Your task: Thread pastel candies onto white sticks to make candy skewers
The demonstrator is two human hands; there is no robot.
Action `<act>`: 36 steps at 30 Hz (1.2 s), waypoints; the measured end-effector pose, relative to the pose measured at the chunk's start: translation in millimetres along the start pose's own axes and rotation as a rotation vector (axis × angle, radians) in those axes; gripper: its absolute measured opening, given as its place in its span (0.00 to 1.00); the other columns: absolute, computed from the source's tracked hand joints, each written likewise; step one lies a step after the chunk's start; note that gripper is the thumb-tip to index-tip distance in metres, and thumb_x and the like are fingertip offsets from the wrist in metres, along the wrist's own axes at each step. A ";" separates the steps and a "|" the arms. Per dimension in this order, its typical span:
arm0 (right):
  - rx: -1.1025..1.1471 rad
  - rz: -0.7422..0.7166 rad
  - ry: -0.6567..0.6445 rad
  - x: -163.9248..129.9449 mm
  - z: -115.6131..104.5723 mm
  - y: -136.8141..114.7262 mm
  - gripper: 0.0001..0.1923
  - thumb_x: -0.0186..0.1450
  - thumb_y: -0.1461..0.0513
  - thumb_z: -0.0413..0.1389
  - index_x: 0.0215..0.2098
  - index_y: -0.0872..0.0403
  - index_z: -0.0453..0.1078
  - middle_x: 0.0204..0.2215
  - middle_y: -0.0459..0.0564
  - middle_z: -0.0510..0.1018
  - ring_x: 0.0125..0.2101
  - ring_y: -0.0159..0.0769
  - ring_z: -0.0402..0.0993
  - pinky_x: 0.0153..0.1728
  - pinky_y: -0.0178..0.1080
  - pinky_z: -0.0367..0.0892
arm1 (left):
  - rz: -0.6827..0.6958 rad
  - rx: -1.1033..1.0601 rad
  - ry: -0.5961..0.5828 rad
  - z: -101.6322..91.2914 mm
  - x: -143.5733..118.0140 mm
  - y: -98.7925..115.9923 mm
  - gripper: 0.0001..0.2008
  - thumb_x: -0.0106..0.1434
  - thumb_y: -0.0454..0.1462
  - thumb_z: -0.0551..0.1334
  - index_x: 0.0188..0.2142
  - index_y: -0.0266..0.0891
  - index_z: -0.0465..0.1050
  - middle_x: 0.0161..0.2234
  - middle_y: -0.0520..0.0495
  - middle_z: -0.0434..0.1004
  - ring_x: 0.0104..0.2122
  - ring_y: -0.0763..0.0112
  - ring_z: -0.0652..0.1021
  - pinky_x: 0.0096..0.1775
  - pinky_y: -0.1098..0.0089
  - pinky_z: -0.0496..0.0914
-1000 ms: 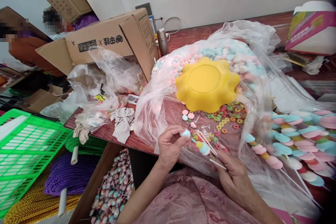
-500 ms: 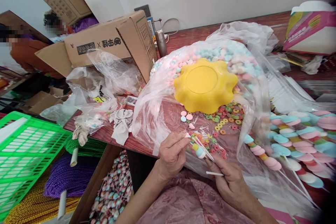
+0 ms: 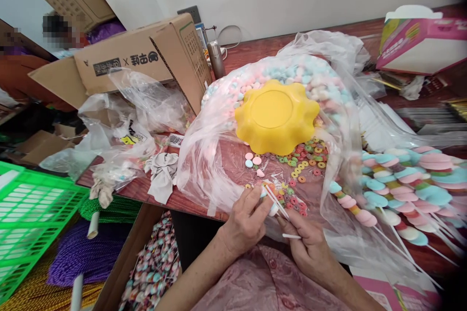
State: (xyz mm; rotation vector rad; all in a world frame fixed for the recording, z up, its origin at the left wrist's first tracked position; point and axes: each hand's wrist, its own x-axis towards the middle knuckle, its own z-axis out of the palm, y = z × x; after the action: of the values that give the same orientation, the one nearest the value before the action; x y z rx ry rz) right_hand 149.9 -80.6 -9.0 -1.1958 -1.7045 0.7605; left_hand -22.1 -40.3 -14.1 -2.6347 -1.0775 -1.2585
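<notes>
My right hand (image 3: 306, 243) grips a few thin white sticks (image 3: 276, 200) near the table's front edge. One stick carries candy pieces at its middle. My left hand (image 3: 247, 219) pinches a candy piece (image 3: 272, 209) on that stick, fingers pressed against the right hand's fingertips. Just beyond the hands lie loose colored ring candies (image 3: 304, 163) and a few round pastel candies (image 3: 253, 160) on clear plastic sheeting (image 3: 219, 165). An upturned yellow scalloped bowl (image 3: 275, 116) rests on a bag heaped with pastel candies (image 3: 314, 77).
Finished candy skewers (image 3: 397, 184) pile up at right. A cardboard box (image 3: 146, 58) and crumpled plastic bags (image 3: 124, 121) stand at left. A green crate (image 3: 29, 214), purple and yellow cord spools, and a box of wrapped candies (image 3: 153, 267) sit below the table. Another person is far left.
Both hands drew closer together and slightly right. The candy my left hand held apart a second ago now sits on the stick against the other pieces.
</notes>
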 end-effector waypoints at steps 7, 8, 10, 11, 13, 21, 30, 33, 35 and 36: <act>0.000 0.016 0.028 0.5 0.9 6.7 0.12 0.68 0.66 0.46 0.34 0.53 0.71 0.21 0.44 0.73 0.20 0.30 0.67 0.22 0.31 0.64 | 0.048 -0.081 0.016 1.6 -5.9 6.8 0.25 0.62 0.27 0.51 0.58 0.35 0.69 0.53 0.26 0.74 0.52 0.52 0.79 0.47 0.55 0.78; 0.007 0.023 0.027 0.4 1.2 6.3 0.12 0.67 0.66 0.46 0.34 0.53 0.71 0.21 0.44 0.74 0.20 0.30 0.68 0.23 0.31 0.65 | 0.054 -0.088 0.003 3.3 -5.6 7.6 0.25 0.62 0.27 0.52 0.58 0.34 0.68 0.54 0.26 0.74 0.53 0.51 0.78 0.48 0.54 0.78; 0.016 0.041 0.046 0.1 0.5 5.6 0.12 0.67 0.67 0.46 0.36 0.54 0.72 0.22 0.44 0.74 0.21 0.30 0.69 0.24 0.31 0.66 | 0.063 -0.114 -0.011 7.8 -3.0 9.8 0.25 0.62 0.27 0.52 0.57 0.34 0.69 0.55 0.25 0.74 0.54 0.50 0.77 0.49 0.54 0.77; 0.014 0.052 0.066 -0.4 -1.1 5.8 0.12 0.67 0.67 0.46 0.37 0.54 0.72 0.22 0.43 0.75 0.21 0.30 0.69 0.24 0.31 0.66 | 0.061 -0.138 -0.008 10.1 -0.6 11.1 0.25 0.61 0.26 0.52 0.57 0.34 0.69 0.54 0.26 0.74 0.54 0.51 0.77 0.50 0.55 0.77; -0.007 0.064 0.108 -2.9 -7.9 8.1 0.11 0.68 0.66 0.48 0.38 0.54 0.72 0.21 0.42 0.73 0.20 0.29 0.67 0.22 0.31 0.64 | 0.034 -0.232 -0.003 13.5 6.2 14.0 0.25 0.62 0.25 0.53 0.58 0.35 0.69 0.53 0.28 0.76 0.54 0.55 0.78 0.51 0.58 0.77; -0.114 0.262 0.489 -37.1 -71.5 35.6 0.14 0.68 0.58 0.55 0.26 0.53 0.68 0.18 0.42 0.65 0.19 0.29 0.60 0.21 0.33 0.58 | -0.112 -0.490 -0.004 18.6 49.7 6.9 0.24 0.67 0.26 0.54 0.61 0.42 0.66 0.53 0.39 0.78 0.53 0.63 0.78 0.53 0.61 0.75; -0.112 0.113 0.511 -43.2 -59.8 46.0 0.15 0.69 0.61 0.53 0.24 0.53 0.64 0.18 0.41 0.65 0.19 0.27 0.60 0.22 0.32 0.58 | -0.108 -0.068 -0.906 87.0 128.8 -16.0 0.13 0.63 0.31 0.59 0.43 0.40 0.80 0.37 0.42 0.78 0.39 0.60 0.78 0.41 0.64 0.72; -0.087 0.100 0.490 -45.6 -60.5 51.2 0.13 0.70 0.63 0.52 0.26 0.53 0.65 0.19 0.41 0.67 0.19 0.28 0.63 0.23 0.31 0.60 | -0.108 -0.180 -0.930 91.4 134.9 -23.2 0.12 0.64 0.33 0.60 0.44 0.41 0.80 0.35 0.45 0.78 0.38 0.63 0.77 0.40 0.67 0.70; -0.082 0.081 0.469 -48.2 -61.8 55.0 0.12 0.70 0.64 0.52 0.27 0.53 0.65 0.19 0.40 0.67 0.20 0.28 0.63 0.23 0.31 0.61 | -0.109 -0.281 -0.904 91.0 132.6 -30.0 0.09 0.65 0.35 0.61 0.42 0.40 0.81 0.34 0.46 0.76 0.36 0.65 0.75 0.38 0.69 0.68; -0.092 0.062 0.456 -49.3 -62.2 56.8 0.11 0.70 0.64 0.52 0.28 0.52 0.66 0.20 0.40 0.67 0.20 0.28 0.64 0.23 0.31 0.61 | -0.108 -0.310 -0.896 90.7 130.7 -33.2 0.08 0.65 0.35 0.61 0.40 0.39 0.81 0.33 0.46 0.75 0.35 0.66 0.75 0.37 0.70 0.68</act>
State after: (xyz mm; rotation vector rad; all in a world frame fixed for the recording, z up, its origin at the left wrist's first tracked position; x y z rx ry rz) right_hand 235.4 -107.8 -47.5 -1.3687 -1.3392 0.4055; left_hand 75.9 87.6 7.2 -3.5284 -1.1526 -0.1806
